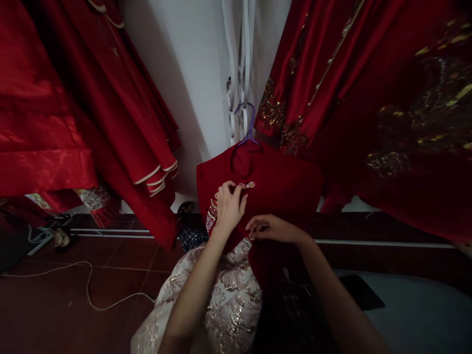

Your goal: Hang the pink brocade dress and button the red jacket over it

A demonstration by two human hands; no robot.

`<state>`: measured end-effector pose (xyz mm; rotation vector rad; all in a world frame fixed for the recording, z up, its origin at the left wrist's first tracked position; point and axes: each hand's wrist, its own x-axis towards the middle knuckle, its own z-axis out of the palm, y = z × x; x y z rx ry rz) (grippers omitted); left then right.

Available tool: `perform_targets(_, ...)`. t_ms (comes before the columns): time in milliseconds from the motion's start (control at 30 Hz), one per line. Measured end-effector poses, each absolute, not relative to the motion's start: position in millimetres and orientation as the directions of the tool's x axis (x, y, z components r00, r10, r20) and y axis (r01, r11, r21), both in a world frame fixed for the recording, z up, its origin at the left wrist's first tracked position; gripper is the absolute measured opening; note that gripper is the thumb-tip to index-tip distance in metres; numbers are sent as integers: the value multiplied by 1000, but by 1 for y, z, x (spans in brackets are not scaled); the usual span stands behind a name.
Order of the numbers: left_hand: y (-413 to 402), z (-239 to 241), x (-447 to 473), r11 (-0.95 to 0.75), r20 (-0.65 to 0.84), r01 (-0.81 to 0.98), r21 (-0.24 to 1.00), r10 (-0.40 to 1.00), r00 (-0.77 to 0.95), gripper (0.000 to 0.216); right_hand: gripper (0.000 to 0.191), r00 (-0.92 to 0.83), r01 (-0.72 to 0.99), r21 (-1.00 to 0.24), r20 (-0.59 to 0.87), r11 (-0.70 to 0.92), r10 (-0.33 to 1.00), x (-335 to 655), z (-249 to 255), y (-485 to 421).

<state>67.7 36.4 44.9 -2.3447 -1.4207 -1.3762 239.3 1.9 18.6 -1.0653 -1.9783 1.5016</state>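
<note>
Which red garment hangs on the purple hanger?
The small red top in the middle, touched by the left hand and right hand; the side robes show no hanger.

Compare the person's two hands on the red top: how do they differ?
The left hand is higher and upright, pinching the top beside its beaded tassel; the right hand is lower and lies flatter, fingers curled. Both touch the top's front.

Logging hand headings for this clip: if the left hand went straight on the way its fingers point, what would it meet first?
Probably the small gold clasp on the red garment, just past the left hand; the hand lies against that fabric, so depth is unclear.
</note>
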Motion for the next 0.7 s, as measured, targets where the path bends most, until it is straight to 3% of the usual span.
perform_targets(100, 48, 70, 71, -660, 657, 737, 144, 621, 428, 28, 30, -627, 373, -918, -146, 131, 765, 247, 37, -8)
perform_targets(233, 70, 85, 70, -747, 588, 664, 21, 547, 596, 30, 29, -615, 394, -909, -150, 138, 774, 254, 55, -18)
perform_targets(700, 90, 105, 58, -838, 464, 545, 25, 493, 736, 21, 27, -629, 364, -918, -121, 154, 768, 257, 75, -32)
